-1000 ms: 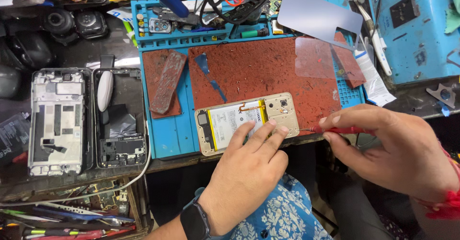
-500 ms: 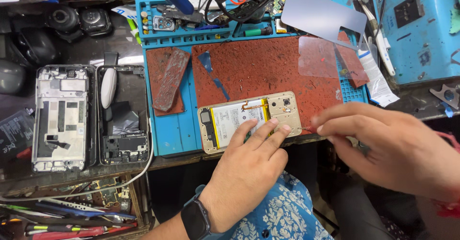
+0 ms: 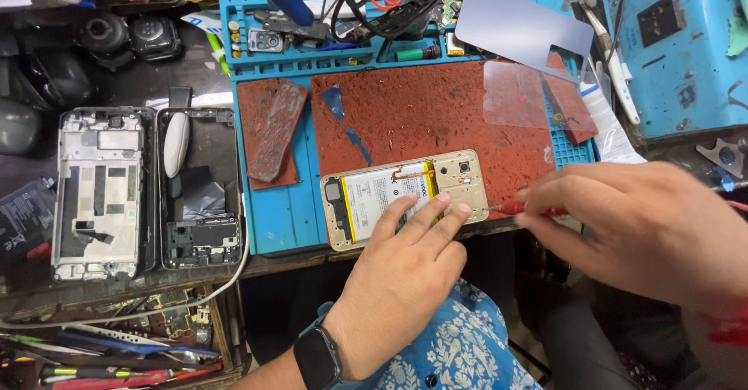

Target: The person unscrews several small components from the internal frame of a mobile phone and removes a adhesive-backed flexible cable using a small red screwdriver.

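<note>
An opened gold phone (image 3: 389, 191) lies back-up on the red mat (image 3: 436, 117), its white battery showing. My left hand (image 3: 405, 273), with a black watch on the wrist, rests its fingertips flat on the phone's battery and right part, pinning it. My right hand (image 3: 639, 230) grips a thin red-handled screwdriver (image 3: 523, 208) whose tip sits at the phone's right edge. The tool's handle is mostly hidden inside my fingers.
A blue work mat (image 3: 276, 211) with parts trays at the back holds the red mat. Two stripped phone frames (image 3: 101, 191) (image 3: 199, 195) lie left. A clear screen protector (image 3: 518, 98), a rusty red strip (image 3: 273, 129), a blue box (image 3: 686, 47) and a drawer of tools (image 3: 117, 351) surround them.
My right hand has shifted slightly toward the phone, bringing the red screwdriver's tip to its right edge. My left hand stays pressed on the phone.
</note>
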